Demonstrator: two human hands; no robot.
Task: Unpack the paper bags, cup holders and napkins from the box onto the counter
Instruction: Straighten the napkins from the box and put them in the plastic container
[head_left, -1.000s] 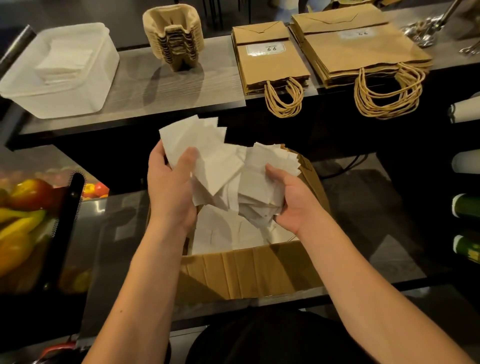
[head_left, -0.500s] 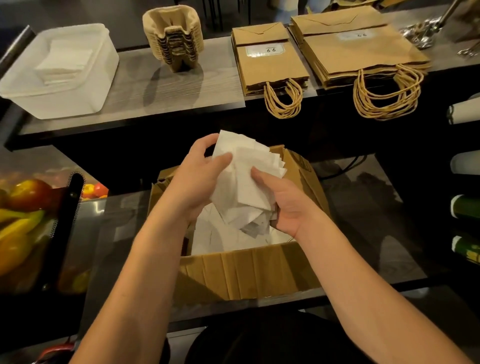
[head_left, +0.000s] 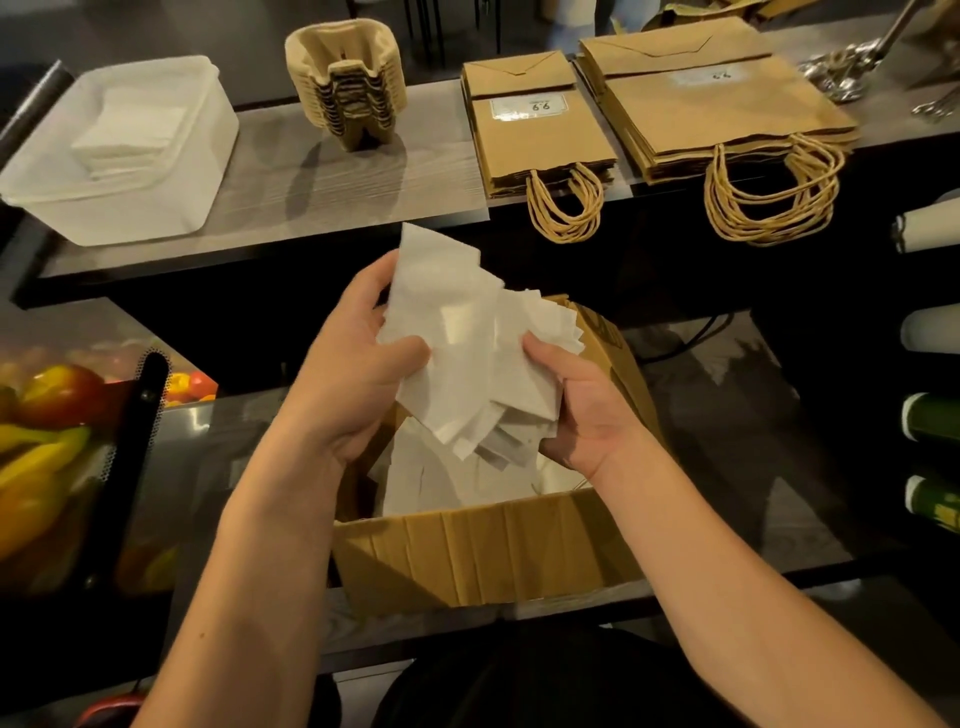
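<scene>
A loose bundle of white napkins (head_left: 462, 343) is held above the open cardboard box (head_left: 483, 551). My left hand (head_left: 353, 374) grips its left side, thumb over the front. My right hand (head_left: 582, 410) grips its right lower side from below. More napkins (head_left: 415, 483) lie inside the box. On the grey counter (head_left: 322, 192) stand a stack of pulp cup holders (head_left: 345, 83), a small stack of brown paper bags (head_left: 535, 135) and a larger stack of brown paper bags (head_left: 717, 109). A white plastic tub (head_left: 197, 171) at the far left holds folded napkins (head_left: 130, 130).
Left of the box, a display case holds coloured fruit (head_left: 47, 415) behind a black perforated bracket (head_left: 135, 457). Cups and green bottles (head_left: 930, 421) line the right edge. Metal utensils (head_left: 841, 67) lie at the counter's far right. Bare counter shows between tub and cup holders.
My two hands have brought their separate handfuls of napkins together into one bundle. The bundle has risen slightly above the box and turned more upright.
</scene>
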